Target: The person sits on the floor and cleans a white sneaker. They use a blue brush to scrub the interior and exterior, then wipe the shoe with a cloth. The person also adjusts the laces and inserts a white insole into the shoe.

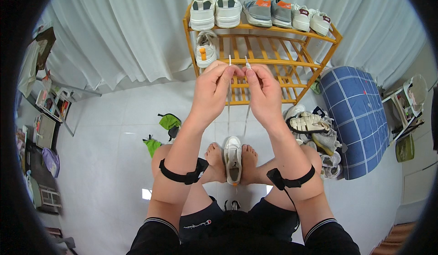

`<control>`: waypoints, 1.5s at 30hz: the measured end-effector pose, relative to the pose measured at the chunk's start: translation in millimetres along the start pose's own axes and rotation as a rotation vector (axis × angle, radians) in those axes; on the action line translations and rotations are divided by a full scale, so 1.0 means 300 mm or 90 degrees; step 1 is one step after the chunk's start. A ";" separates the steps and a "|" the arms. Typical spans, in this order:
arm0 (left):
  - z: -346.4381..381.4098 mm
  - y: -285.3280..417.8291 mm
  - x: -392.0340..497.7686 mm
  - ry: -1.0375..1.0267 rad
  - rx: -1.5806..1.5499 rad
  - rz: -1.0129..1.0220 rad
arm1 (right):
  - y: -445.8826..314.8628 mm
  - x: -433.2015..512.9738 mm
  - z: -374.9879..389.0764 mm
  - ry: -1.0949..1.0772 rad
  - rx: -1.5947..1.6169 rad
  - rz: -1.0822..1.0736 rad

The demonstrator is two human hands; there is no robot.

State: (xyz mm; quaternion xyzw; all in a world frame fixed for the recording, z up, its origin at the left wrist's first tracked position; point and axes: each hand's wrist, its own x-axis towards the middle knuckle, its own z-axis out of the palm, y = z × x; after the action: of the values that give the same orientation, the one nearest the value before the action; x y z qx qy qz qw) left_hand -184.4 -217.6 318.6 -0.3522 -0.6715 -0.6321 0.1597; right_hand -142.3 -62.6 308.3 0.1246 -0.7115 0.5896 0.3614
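Both my hands are raised side by side at chest height, each pinching one end of a white shoelace. My left hand (pixel 213 92) grips the left lace end (pixel 230 60) between thumb and forefinger, its tip pointing up. In my right hand (pixel 262 92) is the right lace end (pixel 246 61), held the same way. The two lengths of lace run down, taut, towards a white sneaker (pixel 233 157). That sneaker stands on the floor between my bare feet, toe pointing away from me. Where the laces enter the shoe is too small to tell.
Ahead stands a wooden shoe rack (pixel 273 62) with several sneakers on top and one white shoe (pixel 206 49) below. A shoe pile (pixel 313 132) lies at right beside a blue checked bundle (pixel 354 121). Green-and-black items (pixel 169 121) lie on the floor at left.
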 end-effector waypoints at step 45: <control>0.017 0.048 0.045 -0.012 -0.180 -0.067 | -0.075 0.025 0.004 0.090 0.191 0.141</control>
State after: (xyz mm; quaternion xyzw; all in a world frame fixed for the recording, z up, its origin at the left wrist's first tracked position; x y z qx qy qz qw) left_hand -183.1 -209.7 337.4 -0.3413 -0.5949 -0.7245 0.0690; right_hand -134.4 -68.1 330.1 0.0561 -0.5976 0.7326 0.3210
